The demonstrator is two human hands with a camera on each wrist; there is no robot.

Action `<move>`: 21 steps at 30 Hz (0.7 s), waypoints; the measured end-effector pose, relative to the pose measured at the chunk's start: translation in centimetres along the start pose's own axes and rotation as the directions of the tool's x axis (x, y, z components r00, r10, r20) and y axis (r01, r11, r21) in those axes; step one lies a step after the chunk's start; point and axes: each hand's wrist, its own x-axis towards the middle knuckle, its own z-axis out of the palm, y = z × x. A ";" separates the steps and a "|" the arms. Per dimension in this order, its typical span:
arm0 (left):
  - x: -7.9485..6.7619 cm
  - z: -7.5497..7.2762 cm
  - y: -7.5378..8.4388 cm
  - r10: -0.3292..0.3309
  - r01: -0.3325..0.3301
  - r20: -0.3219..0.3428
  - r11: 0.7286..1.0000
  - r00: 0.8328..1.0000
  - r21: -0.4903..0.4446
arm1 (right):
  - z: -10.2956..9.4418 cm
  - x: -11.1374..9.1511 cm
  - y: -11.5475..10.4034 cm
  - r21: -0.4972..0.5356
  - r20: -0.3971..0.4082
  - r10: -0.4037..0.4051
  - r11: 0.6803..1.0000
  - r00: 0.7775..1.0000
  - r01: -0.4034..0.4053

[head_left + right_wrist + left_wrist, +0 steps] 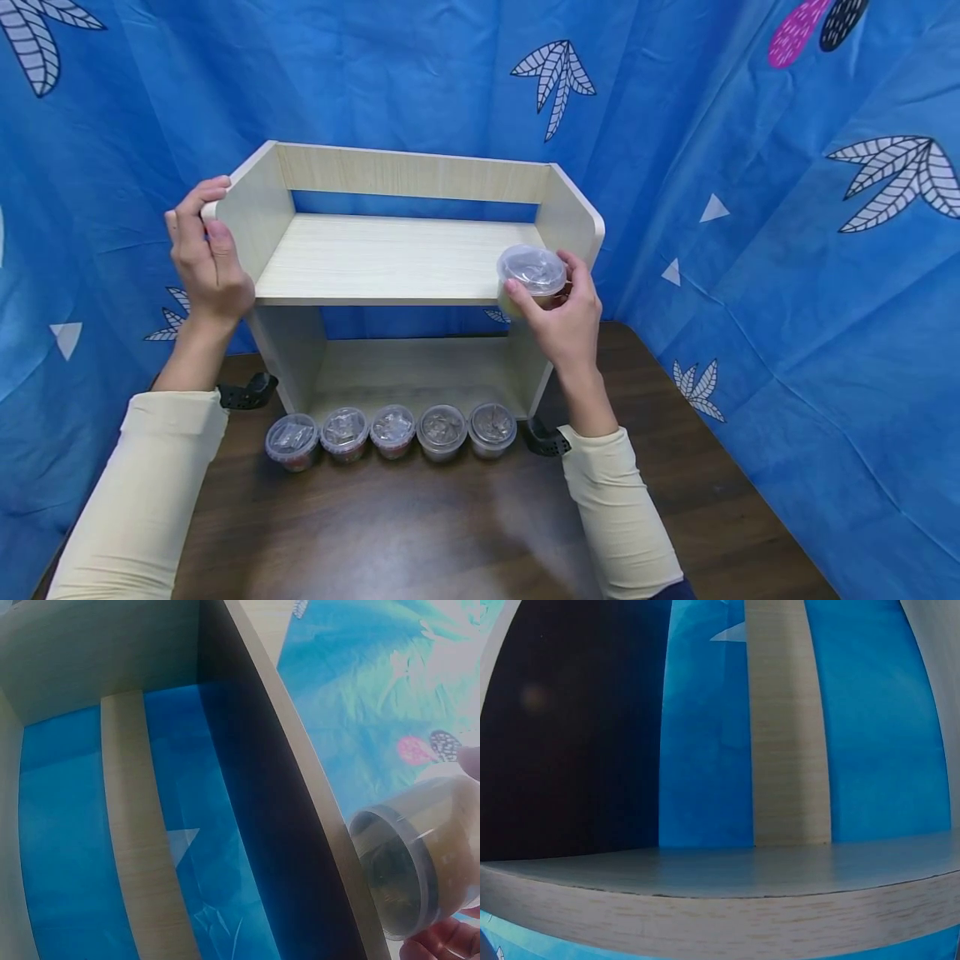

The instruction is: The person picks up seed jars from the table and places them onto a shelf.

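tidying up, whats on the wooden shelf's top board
The light wooden shelf has a bare top board; the right hand holds a clear lidded cup at its right front edge.

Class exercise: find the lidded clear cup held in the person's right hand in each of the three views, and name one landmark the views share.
Head: the held cup is right of centre, at the shelf's front edge.
Left wrist: not in it.
Right wrist: the held cup is at the lower right edge.
Shared landmark: the pale wooden shelf.

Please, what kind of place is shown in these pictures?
Probably a staged recording corner, not a lived-in room: a blue leaf-print cloth hangs all round a dark wooden table, which bears only a small wooden shelf and a row of lidded cups.
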 end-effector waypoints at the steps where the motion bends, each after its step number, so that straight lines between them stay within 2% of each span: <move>1: 0.0 0.0 0.1 0.000 0.000 0.001 1.000 1.000 0.000 | 0.0 0.0 0.0 0.003 0.000 0.006 1.000 1.000 -0.006; 10: 0.0 -0.1 0.3 0.000 0.000 0.003 1.000 1.000 -0.008 | 0.4 0.1 -0.2 -0.001 0.006 0.047 0.999 0.999 -0.047; 21: -0.2 -0.1 -0.5 -0.003 0.003 0.008 1.000 1.000 -0.002 | 0.9 0.6 -0.2 -0.024 0.029 0.055 0.998 0.998 -0.054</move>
